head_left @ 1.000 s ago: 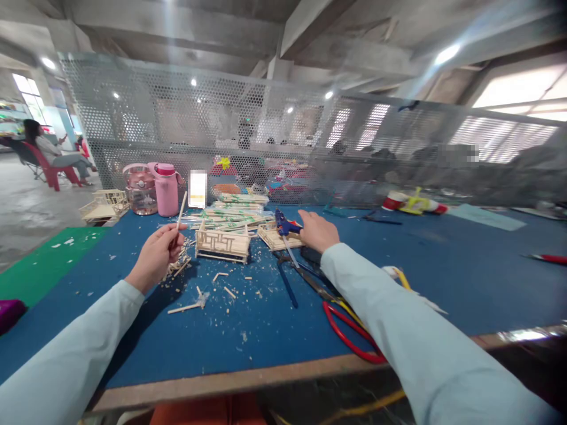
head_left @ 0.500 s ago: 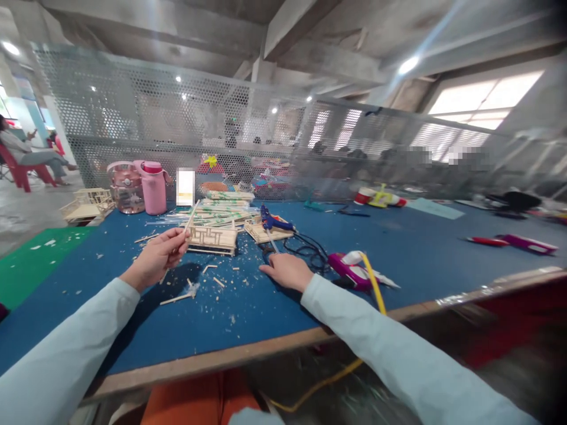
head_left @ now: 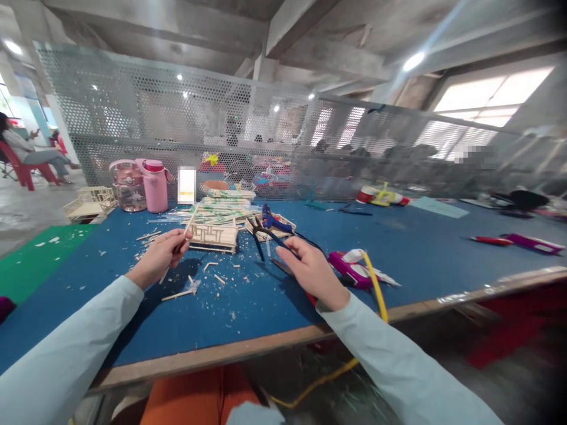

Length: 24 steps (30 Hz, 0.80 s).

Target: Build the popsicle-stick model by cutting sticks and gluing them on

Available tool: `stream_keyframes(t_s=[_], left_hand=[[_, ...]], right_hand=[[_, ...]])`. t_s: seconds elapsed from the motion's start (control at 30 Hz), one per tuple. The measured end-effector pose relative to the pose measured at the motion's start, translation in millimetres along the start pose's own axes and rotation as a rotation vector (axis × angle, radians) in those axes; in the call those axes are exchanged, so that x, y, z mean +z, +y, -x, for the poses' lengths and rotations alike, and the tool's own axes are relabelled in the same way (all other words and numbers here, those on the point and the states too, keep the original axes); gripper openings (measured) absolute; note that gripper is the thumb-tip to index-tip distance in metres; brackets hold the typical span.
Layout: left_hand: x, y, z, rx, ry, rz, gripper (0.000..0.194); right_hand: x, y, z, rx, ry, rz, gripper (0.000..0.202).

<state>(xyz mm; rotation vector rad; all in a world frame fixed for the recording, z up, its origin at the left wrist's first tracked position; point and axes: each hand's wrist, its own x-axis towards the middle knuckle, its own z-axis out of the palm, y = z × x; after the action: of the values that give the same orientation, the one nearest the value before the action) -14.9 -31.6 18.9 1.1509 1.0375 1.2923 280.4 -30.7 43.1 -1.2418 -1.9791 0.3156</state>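
My left hand (head_left: 163, 254) pinches a thin wooden stick (head_left: 191, 219), which points up and away. Just beyond it lies a small stick-built model (head_left: 215, 237) with railings. My right hand (head_left: 309, 265) is closed around a black forked hand tool (head_left: 261, 230), raised over the table; its exact kind is unclear. A grey blade-like strip (head_left: 283, 267) and a red part (head_left: 312, 298) show below that hand, partly hidden. Behind the tool, a blue glue gun (head_left: 275, 219) rests on another flat wooden piece (head_left: 290, 226).
Bundled sticks (head_left: 228, 206) lie at the back beside a pink bottle (head_left: 155, 186) and a clear jug (head_left: 130, 186). Wood scraps (head_left: 179, 294) litter the blue table (head_left: 248, 330). To the right are a purple-and-white tool (head_left: 352, 268) with a yellow cord (head_left: 376, 289), and a red pen (head_left: 489, 240).
My right hand has risen from the tabletop with the black forked tool in it and turned slightly right. My left hand keeps the stick in nearly the same place.
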Motion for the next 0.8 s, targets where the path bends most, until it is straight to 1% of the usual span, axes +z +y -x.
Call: stream_keyframes(t_s=[0.1,0.17,0.27,0.33,0.43,0.5,0.53,0.57,0.63,0.67,0.7,0.73,0.77,0.8], left_hand=[[-1.0,-1,-1,-0.010,0.023,-0.045,0.014],[-0.6,-1,-1,-0.036,0.008,-0.073,0.014],[-3.2,3,1,-0.065,-0.036,-0.194,0.022],[-9.7,8,2,-0.056,-0.063,-0.418,0.030],[-27.3,20,2,-0.001,-0.165,-0.919,0.036],[-43.8,30,2,-0.051,-0.216,-1.166,0.037],[-53.4,35,2,-0.097,-0.198,-1.235,0.037],[-63.7,39,1,-0.131,-0.128,-1.287,0.038],[-84.6,42,-2,-0.153,0.121,-1.386,0.041],[-94.3,41,-5,-0.147,0.249,-1.447,0.042],[-102.9,38,-7,-0.137,0.349,-1.501,0.042],[-109.9,33,-10,-0.147,0.406,-1.541,0.043],[-115.0,28,-13,-0.175,0.416,-1.562,0.044],[-118.1,22,-15,-0.208,0.396,-1.569,0.044]], right_hand=[[-2,2,6,0.085,0.000,-0.292,0.032],[-3,1,11,0.136,-0.014,-0.477,0.035],[-5,-3,16,0.146,0.005,-0.638,0.038],[-7,-4,16,0.137,0.032,-0.653,0.040],[-9,0,16,0.133,0.028,-0.603,0.043],[-8,5,18,0.131,0.000,-0.530,0.044],[-6,7,20,0.130,-0.017,-0.484,0.044],[-4,10,22,0.133,-0.032,-0.442,0.045],[5,15,28,0.160,-0.063,-0.392,0.045],[11,17,31,0.184,-0.079,-0.392,0.045],[17,20,34,0.213,-0.094,-0.404,0.044],[22,22,37,0.242,-0.104,-0.421,0.044],[28,24,39,0.268,-0.109,-0.438,0.044],[32,26,41,0.290,-0.108,-0.454,0.044]])
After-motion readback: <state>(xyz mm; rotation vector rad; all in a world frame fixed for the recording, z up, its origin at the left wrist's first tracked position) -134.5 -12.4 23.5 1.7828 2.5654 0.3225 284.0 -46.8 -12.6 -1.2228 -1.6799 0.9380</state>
